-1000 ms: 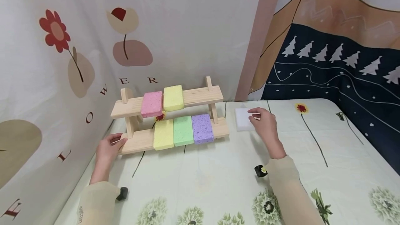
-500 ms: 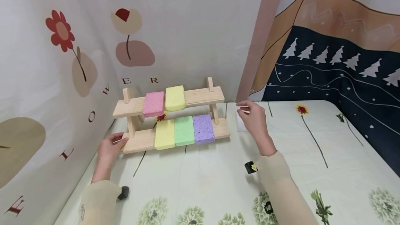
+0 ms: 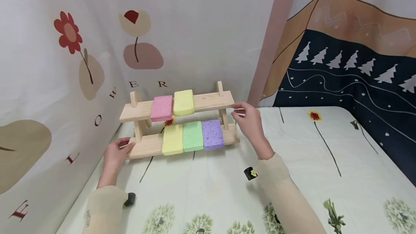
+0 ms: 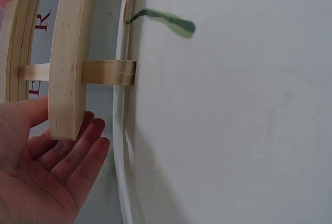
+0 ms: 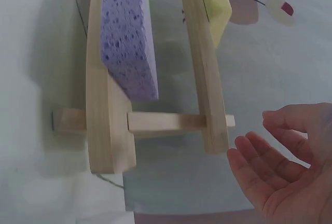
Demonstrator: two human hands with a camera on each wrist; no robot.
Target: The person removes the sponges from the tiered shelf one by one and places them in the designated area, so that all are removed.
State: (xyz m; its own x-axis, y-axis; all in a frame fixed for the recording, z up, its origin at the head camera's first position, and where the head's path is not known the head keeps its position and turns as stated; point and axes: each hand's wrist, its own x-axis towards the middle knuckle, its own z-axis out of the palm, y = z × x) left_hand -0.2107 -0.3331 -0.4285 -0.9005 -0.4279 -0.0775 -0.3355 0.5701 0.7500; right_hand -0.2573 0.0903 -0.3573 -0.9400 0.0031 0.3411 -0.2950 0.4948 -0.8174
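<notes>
A two-tier wooden rack (image 3: pixel 147 146) stands on the table, and my left hand (image 3: pixel 112 158) grips the left end of its lower board. In the left wrist view the thumb is on one side of that board, the fingers behind it. My right hand (image 3: pixel 250 122) is beside the right end of the upper board, holding nothing; the right wrist view shows its curved fingers apart from the wood. On the upper board lie a pink sponge (image 3: pixel 161 108) and a yellow sponge (image 3: pixel 183 102). The lower board carries another yellow sponge (image 3: pixel 173 139), a green sponge (image 3: pixel 193 135) and a purple sponge (image 3: pixel 212 134).
A flower-printed cloth (image 3: pixel 208 190) covers the table. Behind the rack hangs a pale curtain (image 3: pixel 208 28), close to its back. A dark tree-patterned cloth (image 3: pixel 325 86) hangs at the right.
My right hand has moved left from the white square pad to the rack's right end, and the pad is now hidden in the head view. The left hand keeps its hold on the rack.
</notes>
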